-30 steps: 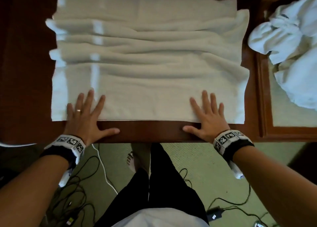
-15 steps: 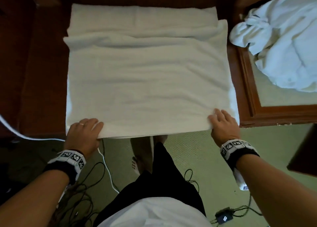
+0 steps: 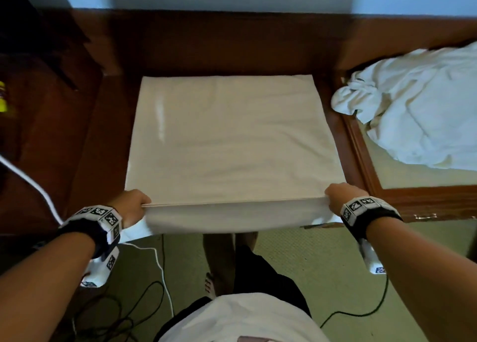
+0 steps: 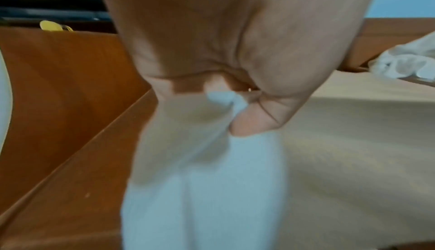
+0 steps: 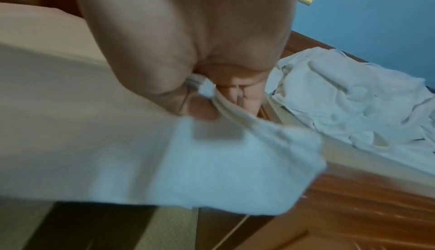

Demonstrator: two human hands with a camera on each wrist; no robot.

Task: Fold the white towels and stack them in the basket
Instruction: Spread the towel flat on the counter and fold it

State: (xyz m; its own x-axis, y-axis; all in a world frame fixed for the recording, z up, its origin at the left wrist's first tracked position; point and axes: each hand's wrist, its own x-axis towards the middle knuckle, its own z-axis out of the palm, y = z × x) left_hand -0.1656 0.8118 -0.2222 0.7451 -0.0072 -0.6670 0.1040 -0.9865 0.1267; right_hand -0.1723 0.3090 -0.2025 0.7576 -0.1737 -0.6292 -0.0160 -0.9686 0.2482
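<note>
White terry towel spread flat over the dark wooden table, near edge lifted off the table's front edge and hanging slightly toward the floor. Left hand clamped on the towel's near-left corner, thumb over cloth and fingers curled beneath (confirmed in left wrist view). Right hand pinching the near-right corner likewise; edge between the two corners pulled taut and straight. Heap of unfolded towels lying to the right of the table, on a pale framed surface. No basket in any view. Step judged: start of a fold, near edge to be carried toward the far edge. Risks: uneven lift from either corner would skew the fold line; too brisk a pull could drag the far edge off square or slide the whole towel off the table; layers in the right-hand pinch possibly doubled (wrist view blurred), so one layer may slip free mid-fold.
</note>
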